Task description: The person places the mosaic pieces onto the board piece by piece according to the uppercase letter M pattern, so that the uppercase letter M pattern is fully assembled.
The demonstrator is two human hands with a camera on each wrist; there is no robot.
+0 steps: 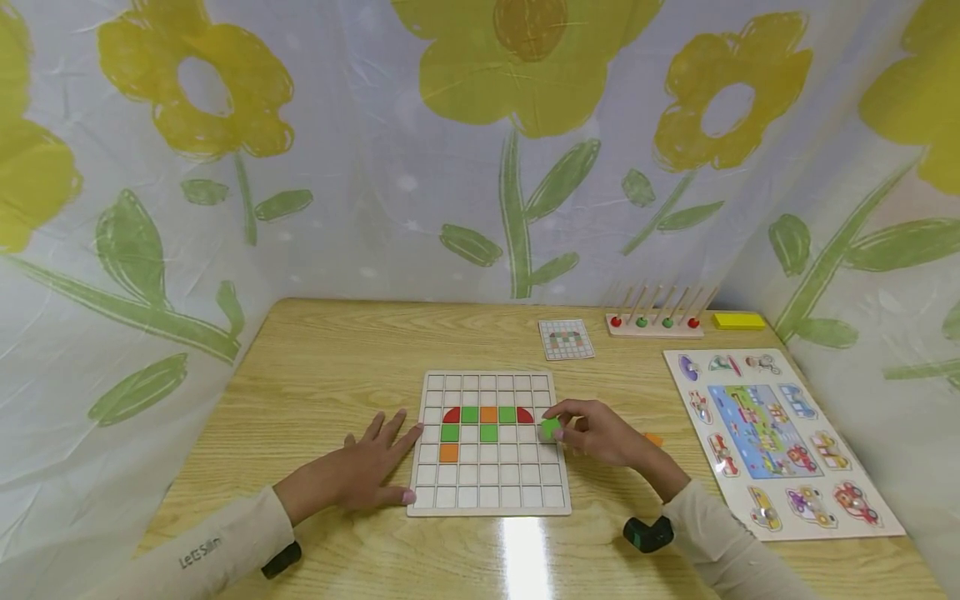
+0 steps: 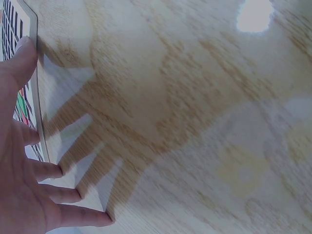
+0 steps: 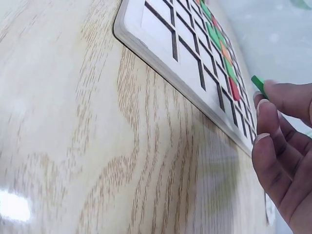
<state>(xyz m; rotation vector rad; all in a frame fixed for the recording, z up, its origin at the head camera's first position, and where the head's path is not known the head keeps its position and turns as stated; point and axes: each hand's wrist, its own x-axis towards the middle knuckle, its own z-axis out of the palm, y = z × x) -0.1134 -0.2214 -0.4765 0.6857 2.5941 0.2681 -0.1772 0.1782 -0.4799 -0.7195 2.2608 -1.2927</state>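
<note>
A white grid board (image 1: 491,497) lies on the table with red, green and orange tiles in some of its squares. Two red quarter-round tiles (image 1: 525,415) end a row of green and orange squares. Spread out flat, my left hand (image 1: 367,467) touches the board's left edge, thumb at the lower corner. My right hand (image 1: 600,432) pinches a green tile (image 1: 551,429) between thumb and fingertips, over the board's right edge. In the right wrist view the green tile (image 3: 259,86) is held on edge, apart from the board.
Behind the board lies a small pattern card (image 1: 566,340). A peg rack (image 1: 655,325) with red and green beads and a yellow block (image 1: 738,322) stand at the back right. A picture puzzle board (image 1: 780,442) lies at the right. An orange piece (image 1: 654,438) lies partly behind my right wrist.
</note>
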